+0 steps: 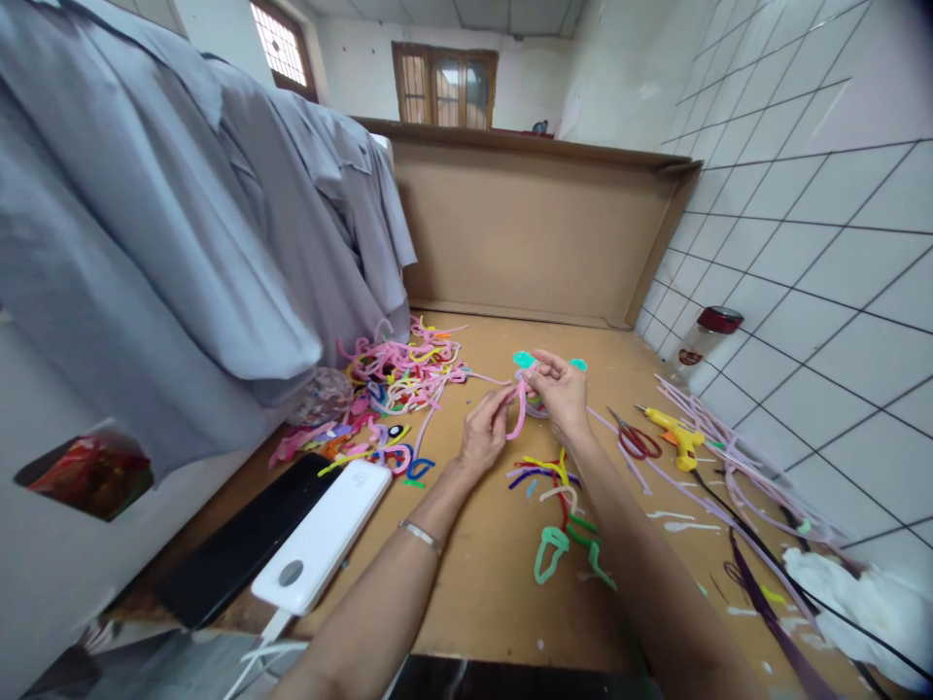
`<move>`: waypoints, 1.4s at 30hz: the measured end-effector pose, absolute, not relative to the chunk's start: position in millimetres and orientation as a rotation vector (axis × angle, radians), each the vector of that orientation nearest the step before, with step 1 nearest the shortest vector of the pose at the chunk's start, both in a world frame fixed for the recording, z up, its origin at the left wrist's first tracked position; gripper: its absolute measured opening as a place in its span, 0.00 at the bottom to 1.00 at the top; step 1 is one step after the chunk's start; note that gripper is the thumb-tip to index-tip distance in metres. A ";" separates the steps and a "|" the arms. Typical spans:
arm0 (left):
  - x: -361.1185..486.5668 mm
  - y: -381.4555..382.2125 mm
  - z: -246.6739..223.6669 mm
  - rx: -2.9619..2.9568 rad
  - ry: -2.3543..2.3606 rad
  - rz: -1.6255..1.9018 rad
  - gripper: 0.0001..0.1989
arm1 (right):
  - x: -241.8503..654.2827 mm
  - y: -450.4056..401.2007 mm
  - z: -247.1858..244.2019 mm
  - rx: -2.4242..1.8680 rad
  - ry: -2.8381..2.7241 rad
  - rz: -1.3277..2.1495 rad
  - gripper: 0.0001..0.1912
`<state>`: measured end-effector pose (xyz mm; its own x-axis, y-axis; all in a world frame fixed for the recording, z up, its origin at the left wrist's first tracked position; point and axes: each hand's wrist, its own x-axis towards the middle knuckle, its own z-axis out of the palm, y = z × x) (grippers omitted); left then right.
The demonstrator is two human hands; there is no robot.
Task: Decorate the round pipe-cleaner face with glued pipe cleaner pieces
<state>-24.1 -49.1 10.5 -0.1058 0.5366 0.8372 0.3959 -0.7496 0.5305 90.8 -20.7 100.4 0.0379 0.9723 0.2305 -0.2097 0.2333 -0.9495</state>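
Observation:
Over the middle of the table, my left hand [484, 428] pinches a pink pipe cleaner [519, 413], which bends in a loop between both hands. Closed on its upper end is my right hand [560, 389], fingertips pressed together. Behind the fingers, teal round pieces [523, 360] show, and a small multicoloured thing below them is mostly hidden by the right hand. Loose coloured pipe cleaners [558, 476] in yellow, purple, red and white lie just below the hands. Nearer me rests a light-green bent loop [550, 554].
A pile of pink and mixed pipe cleaners [400, 369] spreads at left, near a white power bank [325, 540] and a black slab [248, 544]. Red-handled scissors [636, 437], a yellow glue gun [674, 435] and a jar [707, 338] are at right. Grey shirts [219, 194] hang at left.

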 end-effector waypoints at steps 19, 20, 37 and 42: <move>-22.9 -52.6 10.8 1.963 1.124 1.933 0.16 | 102.8 -16.5 109.9 -0.914 -1.246 1.214 0.19; -23.1 -53.0 11.5 1.941 1.134 1.922 0.16 | 102.0 -16.1 109.6 -0.911 -1.250 1.209 0.20; -31.5 -37.3 12.8 0.679 0.742 1.567 0.23 | 102.0 -17.2 111.2 -0.871 -1.188 0.993 0.16; -31.4 -42.6 21.7 0.652 0.693 1.535 0.19 | 101.5 -14.6 108.1 -0.891 -1.177 0.936 0.16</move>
<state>-31.4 -42.6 21.7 -0.0725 0.9974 0.0051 -0.6559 -0.0516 0.7531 101.5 -14.6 108.1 0.1298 0.9308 0.3418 -0.1231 0.3572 -0.9259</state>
